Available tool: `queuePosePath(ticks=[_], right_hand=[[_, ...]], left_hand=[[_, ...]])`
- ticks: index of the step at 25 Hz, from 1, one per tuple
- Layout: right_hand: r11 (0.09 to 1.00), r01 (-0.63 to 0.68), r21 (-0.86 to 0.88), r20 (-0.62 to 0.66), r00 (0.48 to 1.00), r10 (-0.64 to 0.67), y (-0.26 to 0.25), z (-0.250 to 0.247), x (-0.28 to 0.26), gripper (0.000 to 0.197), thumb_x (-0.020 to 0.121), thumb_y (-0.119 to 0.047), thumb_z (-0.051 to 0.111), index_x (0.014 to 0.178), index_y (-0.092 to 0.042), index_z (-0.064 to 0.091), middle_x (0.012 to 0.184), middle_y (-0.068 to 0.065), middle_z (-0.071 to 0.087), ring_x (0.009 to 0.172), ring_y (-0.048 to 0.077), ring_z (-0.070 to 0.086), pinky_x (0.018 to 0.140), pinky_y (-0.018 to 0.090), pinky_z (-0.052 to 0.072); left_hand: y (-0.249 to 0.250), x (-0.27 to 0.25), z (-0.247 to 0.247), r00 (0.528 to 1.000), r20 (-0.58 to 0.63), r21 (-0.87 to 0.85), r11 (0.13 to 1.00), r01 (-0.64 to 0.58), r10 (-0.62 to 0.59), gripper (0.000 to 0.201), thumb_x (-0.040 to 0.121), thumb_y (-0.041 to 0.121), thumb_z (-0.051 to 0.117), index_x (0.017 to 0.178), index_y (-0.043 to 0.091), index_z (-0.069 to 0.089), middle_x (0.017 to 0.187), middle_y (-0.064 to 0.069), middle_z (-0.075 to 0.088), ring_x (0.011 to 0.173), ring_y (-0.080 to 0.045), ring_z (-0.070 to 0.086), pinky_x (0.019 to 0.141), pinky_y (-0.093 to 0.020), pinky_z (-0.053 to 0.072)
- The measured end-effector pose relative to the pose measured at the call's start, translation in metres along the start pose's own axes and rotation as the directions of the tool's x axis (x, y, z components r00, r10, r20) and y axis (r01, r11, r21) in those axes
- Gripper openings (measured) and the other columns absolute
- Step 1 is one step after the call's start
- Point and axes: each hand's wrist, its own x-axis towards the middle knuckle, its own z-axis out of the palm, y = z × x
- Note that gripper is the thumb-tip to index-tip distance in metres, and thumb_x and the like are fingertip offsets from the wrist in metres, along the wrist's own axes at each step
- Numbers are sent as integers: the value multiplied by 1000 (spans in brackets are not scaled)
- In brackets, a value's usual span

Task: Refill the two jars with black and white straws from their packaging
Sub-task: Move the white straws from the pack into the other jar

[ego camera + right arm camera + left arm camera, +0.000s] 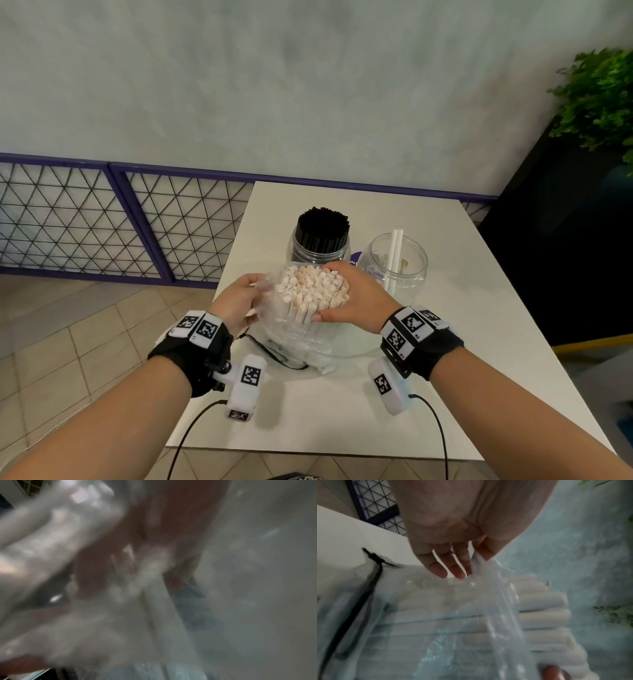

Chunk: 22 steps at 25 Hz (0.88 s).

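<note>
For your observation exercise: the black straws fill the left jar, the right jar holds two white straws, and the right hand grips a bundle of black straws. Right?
Not quite. The head view shows the right hand gripping a bundle of white straws, not black. The left jar and right jar are as stated.

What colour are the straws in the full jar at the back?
Black; the straws stand packed in the left jar, clearest in the head view.

Both forearms reach forward side by side, each wrist wrapped in a black band. The left hand point(239, 297) has its fingers point(453, 566) curled, pinching the clear bag's edge against the thumb. The right hand point(356, 298) is cupped, fingers and thumb wrapped round the white straws' tops.
</note>
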Motion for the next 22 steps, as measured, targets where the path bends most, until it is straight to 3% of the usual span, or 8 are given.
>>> queuePosePath(ticks=[3,7,11,14,16,19,20,22], right_hand=[[1000,-2,16,-12,1000,3,4,1,-1,87,58,-37,89,131,-25,45,125,-7,53,116,10,51,100,35,45],[1000,14,-14,-6,1000,-14,6,0,-4,90,58,-36,89,134,-23,44,128,-7,51,118,10,49,102,33,43],[999,40,-17,-2,999,-40,-1,0,-6,84,61,-30,89,131,-26,44,124,-8,49,115,7,47,99,24,39],[998,50,-46,9,999,-50,-2,0,-7,84,60,-33,89,130,-28,44,125,-6,50,116,10,47,101,29,40],[996,58,-65,18,998,-57,-3,-1,-7,84,60,-34,88,131,-28,43,127,-5,50,117,11,47,102,31,40],[997,43,-70,10,999,-43,0,-1,-5,86,61,-34,88,133,-26,43,128,-4,50,117,11,47,103,33,40],[997,36,-63,8,999,-35,1,-2,-4,86,60,-35,88,133,-26,43,128,-5,50,117,11,48,104,35,41],[997,32,-67,11,999,-32,3,-1,-2,87,59,-37,88,133,-27,43,127,-6,48,117,12,48,103,39,42]], left_hand=[[7,-2,9,998,38,-31,998,-47,49,9,95,20,52,98,21,61,97,4,70,76,-13,58,72,-31,48],[10,3,16,992,62,30,993,-115,113,23,96,30,52,97,13,68,110,-10,70,109,-31,62,102,-45,43],[1,18,15,1000,21,-98,995,-16,18,17,97,20,49,98,9,61,94,-12,72,91,-30,65,84,-38,51],[-21,29,4,990,-56,166,976,139,-131,15,93,22,51,91,12,62,103,-13,63,90,-24,57,81,-32,46],[-24,31,1,988,-103,295,945,141,-116,16,94,21,50,98,12,62,110,-17,60,91,-24,55,84,-34,43],[2,17,0,979,-80,408,902,-141,189,34,91,13,55,125,12,53,127,-10,55,120,-26,51,95,-33,38],[13,9,0,948,-52,358,891,-277,315,38,89,14,57,127,15,51,129,-4,52,126,-23,47,96,-30,35],[28,-13,2,840,114,375,760,-530,530,56,81,39,62,133,25,44,135,9,46,129,-9,40,101,-27,31]])
